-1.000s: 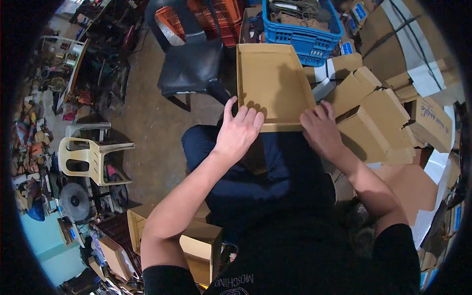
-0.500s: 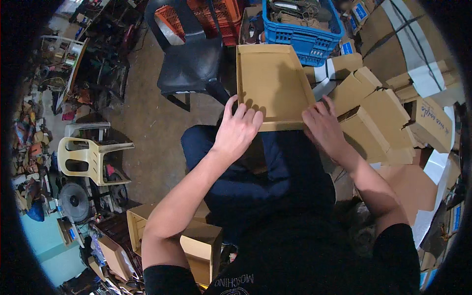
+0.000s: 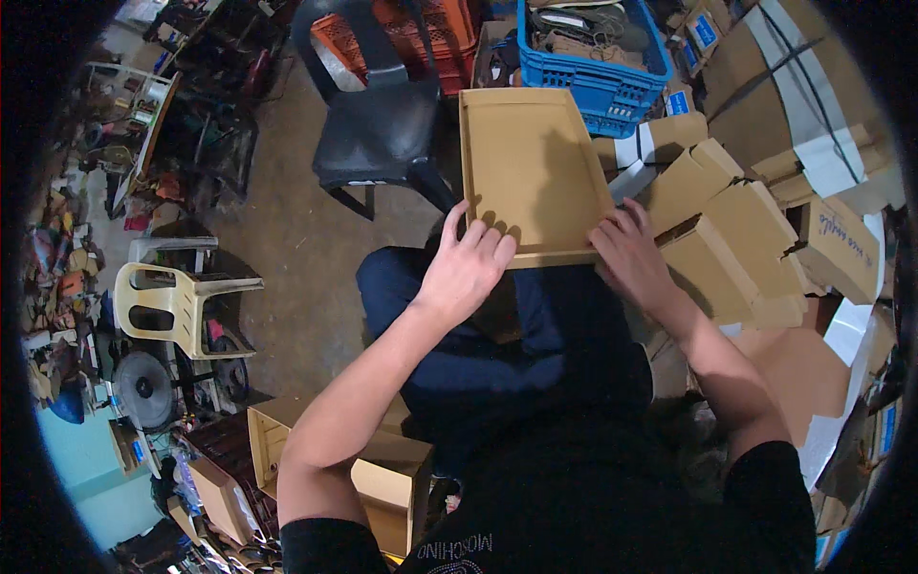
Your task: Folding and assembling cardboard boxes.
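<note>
Above my lap is a shallow, open cardboard box lid (image 3: pixel 531 163), brown, with low folded walls and its inside facing up. At its near left corner my left hand (image 3: pixel 469 263) grips the wall, fingers curled over the edge. My right hand (image 3: pixel 626 249) pinches the near right corner, its thumb largely hidden. The lid's near wall spans the gap between both hands, and a shadow falls across its floor.
A black plastic chair (image 3: pixel 378 129) stands ahead, left of the lid. Behind it are a blue crate (image 3: pixel 593 67) of shoes and orange crates (image 3: pixel 406 38). Flattened cardboard pieces (image 3: pixel 727 249) pile up at right. Open boxes (image 3: pixel 392 478) sit at lower left, near a cream chair (image 3: pixel 158 306).
The near edge of the lid has come slightly lower and closer to me, with both hands staying at its near corners. The surroundings have shifted slightly in view.
</note>
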The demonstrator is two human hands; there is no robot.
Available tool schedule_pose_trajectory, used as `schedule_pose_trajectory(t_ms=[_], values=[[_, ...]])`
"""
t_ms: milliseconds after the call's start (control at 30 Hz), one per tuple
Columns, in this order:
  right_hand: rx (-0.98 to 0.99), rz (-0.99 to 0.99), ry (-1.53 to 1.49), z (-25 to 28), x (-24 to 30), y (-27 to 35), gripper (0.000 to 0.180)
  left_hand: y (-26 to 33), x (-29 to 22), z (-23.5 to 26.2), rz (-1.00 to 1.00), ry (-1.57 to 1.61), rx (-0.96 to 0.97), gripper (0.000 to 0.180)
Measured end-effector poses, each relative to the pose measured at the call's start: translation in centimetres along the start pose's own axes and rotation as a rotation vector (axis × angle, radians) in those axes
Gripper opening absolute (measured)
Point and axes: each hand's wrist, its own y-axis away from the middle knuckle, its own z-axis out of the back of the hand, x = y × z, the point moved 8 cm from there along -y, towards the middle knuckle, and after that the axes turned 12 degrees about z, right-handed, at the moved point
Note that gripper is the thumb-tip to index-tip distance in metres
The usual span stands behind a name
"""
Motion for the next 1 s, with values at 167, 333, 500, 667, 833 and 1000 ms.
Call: schedule_pose_trajectory(t_ms=[167, 333, 500, 667, 833, 1000], values=[[-0.158, -0.023, -0.332, 4.7, -0.3, 0.4, 0.063, 1.7, -0.4, 1.0, -0.088, 0.052, 0.006, 0.017], [-0.213, -0.043, -0.159, 7.2, -2.4, 1.8, 0.073, 3.9, 4.2, 1.8, -0.098, -0.064, 0.173, 0.019], [-0.031, 0.156, -0.191, 3.7, 4.3, 1.5, 0.063, 3.7, 9.0, 3.8, 0.023, -0.071, 0.09, 0.027], [-0.061, 0.135, -0.306, 3.7, 7.4, 0.0, 0.059, 3.8, 5.4, 4.6, 0.079, 0.521, 0.378, 0.026], [-0.009, 0.088, -0.375, 4.2, 6.8, 0.1, 0.061, 3.0, -0.4, 3.3, 0.053, 0.601, 0.404, 0.049], [0.005, 0.038, -0.307, 9.5, 1.7, 1.0, 0.06, 3.3, -1.7, 1.6, -0.083, 0.499, 0.35, 0.041]])
